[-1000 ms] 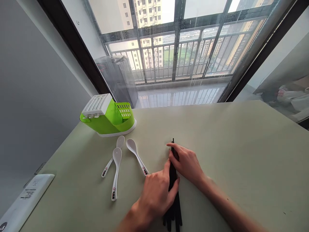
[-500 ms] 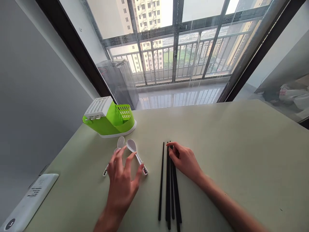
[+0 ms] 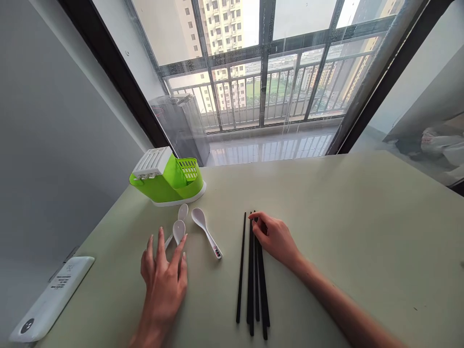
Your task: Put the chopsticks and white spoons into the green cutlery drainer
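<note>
My left hand point(image 3: 164, 275) is open, its fingers spread over the table beside the white spoons. A spoon with its bowl point(image 3: 179, 230) just beyond my fingers has its handle hidden under the hand. Behind it lies a second spoon point(image 3: 183, 211), and to the right a third spoon point(image 3: 205, 231) rests alone, its handle end carrying a dark and red mark. With fingers curled, my right hand point(image 3: 271, 238) pinches the far ends of a bunch of black chopsticks point(image 3: 251, 285) lying lengthwise. One chopstick point(image 3: 241, 270) lies slightly apart on their left.
A green and white utensil holder point(image 3: 168, 179) stands at the table's far left. Near the left edge lies a long white device point(image 3: 54, 295) with printed text. The pale table point(image 3: 326, 203) reaches toward a glass door with a balcony beyond.
My left hand has moved left, away from the right-hand spoon, uncovering its handle and another spoon's bowl. My right hand stays at the chopsticks' far ends. The view has shifted slightly.
</note>
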{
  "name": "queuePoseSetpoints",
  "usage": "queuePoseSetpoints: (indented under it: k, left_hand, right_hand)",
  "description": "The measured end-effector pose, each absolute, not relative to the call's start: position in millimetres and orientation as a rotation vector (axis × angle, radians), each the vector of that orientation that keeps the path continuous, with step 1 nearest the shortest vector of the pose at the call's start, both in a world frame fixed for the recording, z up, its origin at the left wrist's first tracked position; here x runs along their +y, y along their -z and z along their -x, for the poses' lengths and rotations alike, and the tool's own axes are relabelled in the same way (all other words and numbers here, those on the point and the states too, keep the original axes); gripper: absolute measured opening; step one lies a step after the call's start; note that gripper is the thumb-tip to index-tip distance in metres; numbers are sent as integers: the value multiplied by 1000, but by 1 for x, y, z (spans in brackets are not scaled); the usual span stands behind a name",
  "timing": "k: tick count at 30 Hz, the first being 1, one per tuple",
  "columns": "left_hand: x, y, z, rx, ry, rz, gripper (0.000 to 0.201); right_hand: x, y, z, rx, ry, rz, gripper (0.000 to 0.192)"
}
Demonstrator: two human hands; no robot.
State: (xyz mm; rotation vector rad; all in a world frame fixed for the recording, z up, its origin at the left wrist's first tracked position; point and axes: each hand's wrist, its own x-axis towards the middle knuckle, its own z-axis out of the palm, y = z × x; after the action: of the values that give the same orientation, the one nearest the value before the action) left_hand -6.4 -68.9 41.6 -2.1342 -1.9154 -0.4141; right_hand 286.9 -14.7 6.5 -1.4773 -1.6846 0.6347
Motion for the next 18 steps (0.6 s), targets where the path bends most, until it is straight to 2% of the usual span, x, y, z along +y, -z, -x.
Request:
queuePoseSetpoints:
  k: [8,18]
  left_hand:
    - [-70,-46,28,-1995,548,2001,58]
    - [-54,-33,57,-2073,477,1907,79]
  right_hand:
    - [-14,-7,-286,-1681,-643,1469,24]
    - [-14,-5,-287,-1674,-659,1467,24]
